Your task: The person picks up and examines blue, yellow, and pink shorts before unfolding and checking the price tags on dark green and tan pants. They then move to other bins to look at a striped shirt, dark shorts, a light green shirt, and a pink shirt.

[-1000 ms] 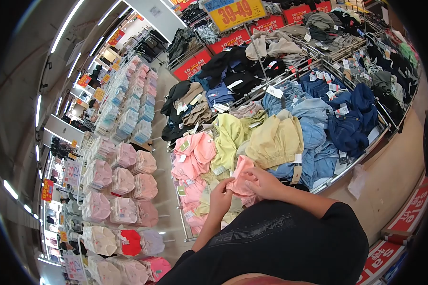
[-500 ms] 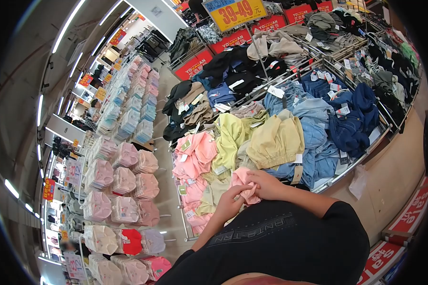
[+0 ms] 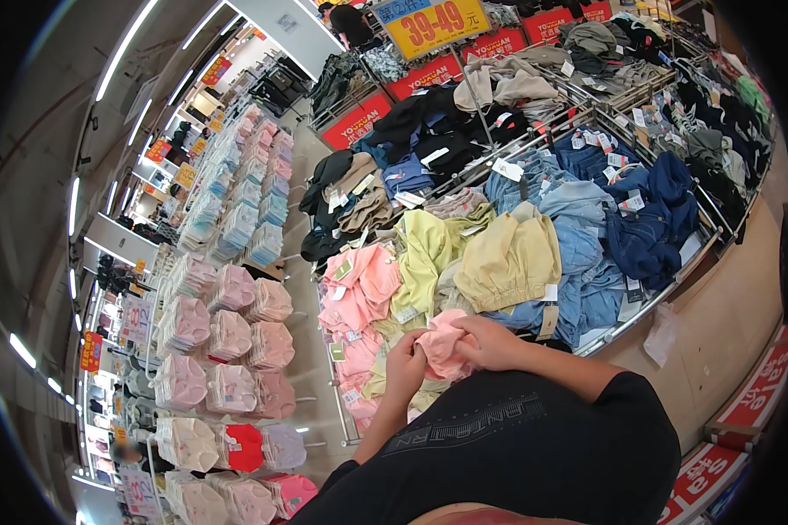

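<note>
Cloth in pale pink shows more fully between the left hand and right hand, now farther apart than half a second ago, leaving more fabric open to handling. Each hand pinches a side, its grip narrow. Soft, creased and bunched, the piece hangs just beyond a black shirt, near a pale yellow garment lying on heaped clothes.

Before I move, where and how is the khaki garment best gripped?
Likely pinch the khaki garment at its gathered near edge, coming from the wearer's side: that edge faces there, mostly uncovered. The left hand and right hand both hold the pink cloth, so free one first.
</note>
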Demonstrator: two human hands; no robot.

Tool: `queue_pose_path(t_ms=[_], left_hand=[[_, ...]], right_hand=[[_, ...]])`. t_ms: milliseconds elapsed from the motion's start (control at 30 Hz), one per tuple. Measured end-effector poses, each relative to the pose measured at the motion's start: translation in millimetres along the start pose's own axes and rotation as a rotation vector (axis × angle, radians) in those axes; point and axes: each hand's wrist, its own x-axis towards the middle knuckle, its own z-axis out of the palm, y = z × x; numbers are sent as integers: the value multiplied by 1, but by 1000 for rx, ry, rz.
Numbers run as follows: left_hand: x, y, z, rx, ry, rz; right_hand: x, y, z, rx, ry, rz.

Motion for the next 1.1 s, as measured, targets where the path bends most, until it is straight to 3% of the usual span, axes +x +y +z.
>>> queue_pose_path(t_ms=[167, 267, 333, 467, 567, 633, 767, 1100], left_hand=[[3, -8, 10, 164, -21, 9], [1, 11, 19, 263, -59, 85], [-4, 26, 23, 415, -92, 91], [-7, 30, 31, 318, -101, 54], [-8, 33, 33, 369, -92, 104], [-10, 37, 33, 384, -103, 72], [-12, 31, 35, 439, -132, 213], [-11, 33, 26, 541, -65, 219]], right_hand=[[0, -6, 2, -11, -83, -129], [2, -30, -17, 74, -290, 23], [1, -23, -12, 61, -276, 23], [2, -19, -10, 77, -287, 65], [0, -17, -9, 133, -225, 84], [-1, -14, -7, 132, -175, 32], [-3, 11, 10, 89, 31, -117], [-1, 25, 5, -80, 66, 84]])
